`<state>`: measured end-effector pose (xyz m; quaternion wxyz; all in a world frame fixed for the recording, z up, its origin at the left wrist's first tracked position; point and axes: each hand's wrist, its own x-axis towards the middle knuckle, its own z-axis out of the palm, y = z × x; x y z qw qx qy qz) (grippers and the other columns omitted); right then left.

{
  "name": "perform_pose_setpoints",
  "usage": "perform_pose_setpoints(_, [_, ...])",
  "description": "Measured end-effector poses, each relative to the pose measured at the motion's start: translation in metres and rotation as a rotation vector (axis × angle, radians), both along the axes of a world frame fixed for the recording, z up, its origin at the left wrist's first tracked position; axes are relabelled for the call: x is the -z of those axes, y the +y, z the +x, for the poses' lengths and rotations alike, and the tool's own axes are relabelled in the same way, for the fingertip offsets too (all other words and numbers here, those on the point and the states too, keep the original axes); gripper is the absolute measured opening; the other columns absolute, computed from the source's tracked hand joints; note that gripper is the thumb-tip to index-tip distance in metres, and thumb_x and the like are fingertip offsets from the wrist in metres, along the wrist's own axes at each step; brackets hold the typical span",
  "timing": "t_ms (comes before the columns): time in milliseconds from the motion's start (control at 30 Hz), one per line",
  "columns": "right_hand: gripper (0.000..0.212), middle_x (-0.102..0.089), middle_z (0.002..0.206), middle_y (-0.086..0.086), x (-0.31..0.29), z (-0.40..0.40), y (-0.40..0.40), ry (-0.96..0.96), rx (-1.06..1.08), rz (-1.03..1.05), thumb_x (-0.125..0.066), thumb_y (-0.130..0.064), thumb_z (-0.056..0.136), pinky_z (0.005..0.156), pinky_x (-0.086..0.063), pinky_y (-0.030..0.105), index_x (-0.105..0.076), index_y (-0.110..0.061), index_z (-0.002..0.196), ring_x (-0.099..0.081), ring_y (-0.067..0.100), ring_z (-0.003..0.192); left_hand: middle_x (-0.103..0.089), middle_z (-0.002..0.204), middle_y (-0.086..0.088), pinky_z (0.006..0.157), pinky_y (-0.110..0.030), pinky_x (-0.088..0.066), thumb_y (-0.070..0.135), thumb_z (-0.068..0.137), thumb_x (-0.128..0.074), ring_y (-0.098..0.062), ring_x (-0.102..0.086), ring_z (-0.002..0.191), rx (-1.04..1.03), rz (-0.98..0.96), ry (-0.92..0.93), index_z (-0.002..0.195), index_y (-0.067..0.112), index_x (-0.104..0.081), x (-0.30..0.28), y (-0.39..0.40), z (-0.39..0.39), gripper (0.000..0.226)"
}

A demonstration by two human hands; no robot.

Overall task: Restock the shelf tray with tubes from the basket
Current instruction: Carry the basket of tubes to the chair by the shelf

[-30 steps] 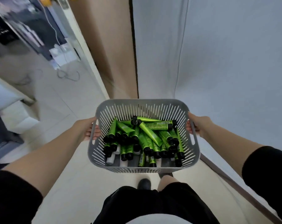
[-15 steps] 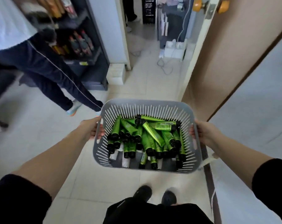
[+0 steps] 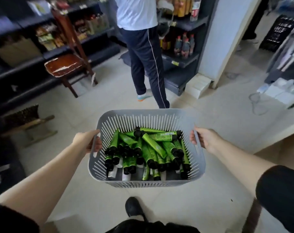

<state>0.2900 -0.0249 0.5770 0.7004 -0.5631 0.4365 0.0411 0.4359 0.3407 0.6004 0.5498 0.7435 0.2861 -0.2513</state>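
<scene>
Nearest the camera, one dark shoe (image 3: pixel 133 206) is planted on the pale tiled floor (image 3: pixel 201 195), mid-stride by the look of it. Just above it hangs the grey slatted basket (image 3: pixel 153 184), carried level at waist height between both arms. The left hand (image 3: pixel 86 140) wraps the left rim, fingers curled through the handle slot. The right hand (image 3: pixel 204 138) mirrors it on the opposite rim, fingers hooked over the edge. A grip on each side makes sense: the load stays balanced and the basket does not tip.

Inside lie the green tubes (image 3: pixel 148 148), a loose heap with black caps, most of them pointing toward the carrier. They lie crossed over one another, a few pale ones at the bottom. None has left the basket, so restocking proper looks not yet begun; this reads as the carry.

Further out, a wooden chair (image 3: pixel 67 64) with a worn seat stands by the dark shelving (image 3: pixel 16 71) on the left. Another person (image 3: pixel 146 52), in a white top and dark striped trousers, stands straight ahead at a shelf unit of bottles (image 3: pixel 184 45). That body sits right on the likely path. Which tray is to be filled cannot be told; the left shelves are blurred.
</scene>
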Motion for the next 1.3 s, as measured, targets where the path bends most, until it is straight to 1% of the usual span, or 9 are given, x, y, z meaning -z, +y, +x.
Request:
perform_pose_setpoints(200, [0.027, -0.060, 0.040, 0.001, 0.003, 0.089, 0.063, 0.035, -0.167, -0.057, -0.058, -0.018, 0.091, 0.037, -0.047, 0.015, -0.057, -0.004, 0.069, -0.058, 0.007, 0.035, -0.053, 0.040, -0.011, 0.034, -0.022, -0.048, 0.027, 0.091, -0.055, -0.019, -0.054, 0.029, -0.129, -0.090, 0.120, 0.067, -0.001, -0.052, 0.002, 0.086, 0.008, 0.036])
perform_pose_setpoints(367, [0.030, -0.056, 0.063, 0.009, 0.016, 0.158, 0.110, 0.050, -0.260, -0.078, -0.056, -0.019, 0.093, 0.035, -0.045, 0.015, -0.055, -0.005, 0.067, -0.056, 0.007, 0.033, -0.057, 0.042, -0.011, 0.035, -0.026, -0.050, 0.033, 0.089, -0.061, -0.021, -0.058, 0.032, -0.215, -0.063, 0.087, 0.071, -0.003, -0.056, 0.011, 0.139, 0.036, 0.041])
perform_pose_setpoints(567, [0.038, -0.050, 0.032, -0.004, 0.019, 0.242, 0.153, 0.043, -0.357, -0.060, -0.045, -0.021, 0.099, 0.032, -0.037, 0.011, -0.046, -0.009, 0.063, -0.050, 0.002, 0.028, -0.057, 0.039, -0.009, 0.035, -0.026, -0.051, 0.036, 0.090, -0.059, -0.020, -0.057, 0.031, -0.363, -0.062, 0.070, 0.067, 0.001, -0.055, 0.021, 0.173, 0.073, 0.043])
perform_pose_setpoints(633, [0.038, -0.049, 0.031, -0.003, 0.021, 0.278, 0.164, 0.047, -0.395, -0.077, -0.046, -0.022, 0.098, 0.032, -0.038, 0.011, -0.047, -0.008, 0.062, -0.050, 0.002, 0.028, -0.056, 0.038, -0.008, 0.035, -0.025, -0.050, 0.036, 0.089, -0.061, -0.020, -0.056, 0.030, -0.439, -0.056, 0.054, 0.067, 0.000, -0.055, 0.022, 0.182, 0.091, 0.042])
perform_pose_setpoints(833, [0.034, -0.051, 0.062, 0.008, 0.033, 0.398, 0.188, 0.038, -0.513, -0.098, -0.054, -0.022, 0.094, 0.032, -0.039, 0.014, -0.051, -0.006, 0.064, -0.056, 0.013, 0.038, -0.053, 0.036, -0.010, 0.034, -0.022, -0.049, 0.032, 0.091, -0.059, -0.019, -0.052, 0.027, -0.596, -0.083, 0.038, 0.065, -0.001, -0.051, 0.026, 0.198, 0.156, 0.043])
perform_pose_setpoints(933, [0.033, -0.051, 0.061, 0.008, 0.031, 0.454, 0.200, 0.035, -0.591, -0.105, -0.054, -0.020, 0.094, 0.033, -0.040, 0.015, -0.052, -0.006, 0.065, -0.053, 0.017, 0.052, -0.055, 0.038, -0.010, 0.034, -0.024, -0.049, 0.035, 0.091, -0.058, -0.020, -0.054, 0.029, -0.656, -0.083, 0.052, 0.067, 0.000, -0.053, 0.029, 0.207, 0.182, 0.043])
perform_pose_setpoints(1033, [0.032, -0.053, 0.049, 0.006, 0.031, 0.504, 0.212, 0.028, -0.646, -0.106, -0.055, -0.020, 0.093, 0.032, -0.039, 0.014, -0.053, -0.006, 0.065, -0.054, 0.013, 0.039, -0.055, 0.038, -0.008, 0.037, -0.025, -0.050, 0.038, 0.090, -0.058, -0.023, -0.060, 0.036, -0.688, -0.086, 0.070, 0.069, 0.001, -0.055, 0.032, 0.219, 0.204, 0.043])
perform_pose_setpoints(1100, [0.031, -0.053, 0.053, 0.008, 0.030, 0.534, 0.223, 0.023, -0.670, -0.129, -0.057, -0.021, 0.092, 0.033, -0.039, 0.014, -0.054, -0.007, 0.065, -0.053, 0.010, 0.031, -0.053, 0.037, -0.006, 0.039, -0.025, -0.050, 0.041, 0.089, -0.057, -0.024, -0.061, 0.039, -0.702, -0.100, 0.076, 0.069, 0.002, -0.055, 0.034, 0.227, 0.220, 0.044])
perform_pose_setpoints(1300, [0.028, -0.053, 0.060, 0.012, 0.030, 0.611, 0.266, 0.033, -0.727, -0.189, -0.059, -0.019, 0.090, 0.033, -0.042, 0.016, -0.055, -0.003, 0.067, -0.053, 0.012, 0.034, -0.050, 0.037, -0.007, 0.040, -0.025, -0.050, 0.039, 0.090, -0.057, -0.024, -0.059, 0.040, -0.761, -0.123, 0.069, 0.068, 0.000, -0.054, 0.040, 0.262, 0.278, 0.044])
